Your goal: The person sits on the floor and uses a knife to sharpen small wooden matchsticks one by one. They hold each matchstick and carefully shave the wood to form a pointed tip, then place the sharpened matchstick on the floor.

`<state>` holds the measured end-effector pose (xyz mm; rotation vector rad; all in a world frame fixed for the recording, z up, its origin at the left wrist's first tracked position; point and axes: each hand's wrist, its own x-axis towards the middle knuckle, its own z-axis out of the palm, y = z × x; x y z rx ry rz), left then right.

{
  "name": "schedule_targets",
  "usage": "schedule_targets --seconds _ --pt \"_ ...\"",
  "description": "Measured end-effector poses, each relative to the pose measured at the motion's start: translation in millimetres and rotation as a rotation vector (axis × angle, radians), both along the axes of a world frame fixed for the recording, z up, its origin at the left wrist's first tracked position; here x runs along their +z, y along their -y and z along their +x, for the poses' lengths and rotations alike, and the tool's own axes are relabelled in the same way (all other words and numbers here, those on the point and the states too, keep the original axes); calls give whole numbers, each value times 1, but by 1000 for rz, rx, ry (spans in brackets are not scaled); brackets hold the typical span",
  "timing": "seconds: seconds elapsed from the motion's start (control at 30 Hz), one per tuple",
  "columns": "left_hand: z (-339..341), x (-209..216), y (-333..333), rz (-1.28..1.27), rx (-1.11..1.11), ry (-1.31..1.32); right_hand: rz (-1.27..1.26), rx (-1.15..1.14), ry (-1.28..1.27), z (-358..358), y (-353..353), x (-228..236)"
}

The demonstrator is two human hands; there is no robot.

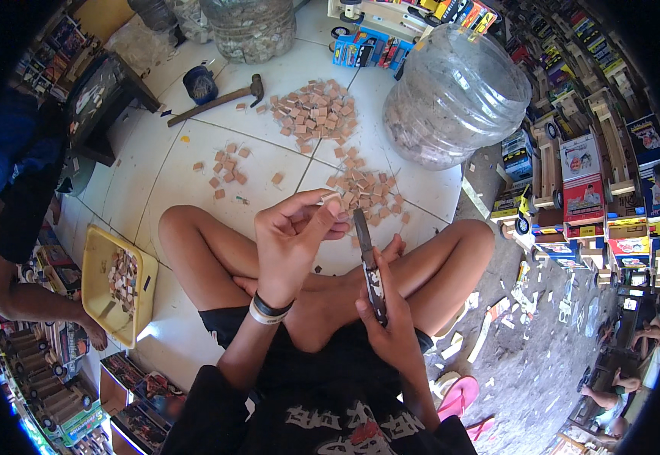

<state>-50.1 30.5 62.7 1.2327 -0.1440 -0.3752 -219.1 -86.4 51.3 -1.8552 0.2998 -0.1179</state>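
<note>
In front of my crossed legs, my left hand [288,235] is closed, pinching a small square wooden piece [332,199] between thumb and fingers. My right hand [388,312] is wrapped round the handle of a knife [367,254]. The knife's dark blade points up and away from me, its tip close to the left fingers and apart from the wooden piece. Just beyond my hands lies a loose pile of similar wooden squares [375,189]. Farther off is a larger pile of wooden squares [316,114], and a few scattered ones [227,164] lie to the left.
A hammer [220,101] and a blue cup [199,83] lie on the white tiles. At the far right stands a big clear plastic container [455,95]. A yellow basin [121,288] holds small pieces at left, near another person's leg [34,296]. Wooden toy trucks [580,189] are stacked at right.
</note>
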Motion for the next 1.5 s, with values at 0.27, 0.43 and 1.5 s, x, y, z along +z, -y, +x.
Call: schedule_targets --seconds 0.27,0.43,1.5 --pt "0 2 -1 11 9 -19 30 -13 -2 3 -1 5" --pt "0 -4 -3 25 -39 -24 94 -6 -44 -3 0 1" --pt "19 -9 -31 -399 -539 -31 85 169 -114 -13 -4 26"
